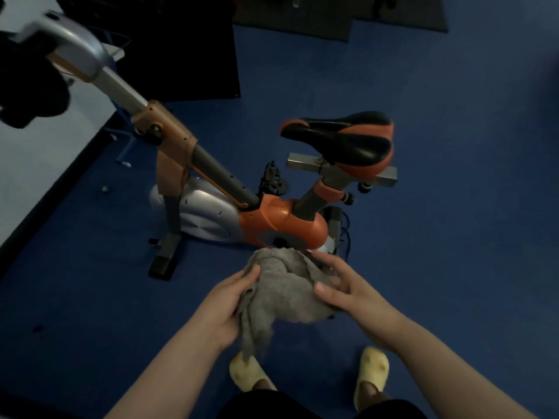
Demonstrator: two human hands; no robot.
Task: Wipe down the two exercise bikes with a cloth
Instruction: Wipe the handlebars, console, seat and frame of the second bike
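Cloth (289,290) gripped by both hands — bike (272,219) unlabelled

Both hands hold a bunched grey cloth (287,294) — left hand (233,306) gripping its left edge, right hand (344,290) its right — near an orange exercise bike (281,222) on blue floor (453,237); yellow slippers (371,373) below.

Exercise bike (266,219) standing on the floor (453,237), ahead of the person. Its saddle (338,137) lies to the right, its handlebar post (121,89) rising to the upper left. A cloth (287,294) is held between the left hand (230,303) and right hand (348,288), in front of the bike's base. Two slippers (371,373) lie below the hands. A mat (302,19) lies behind the bike.
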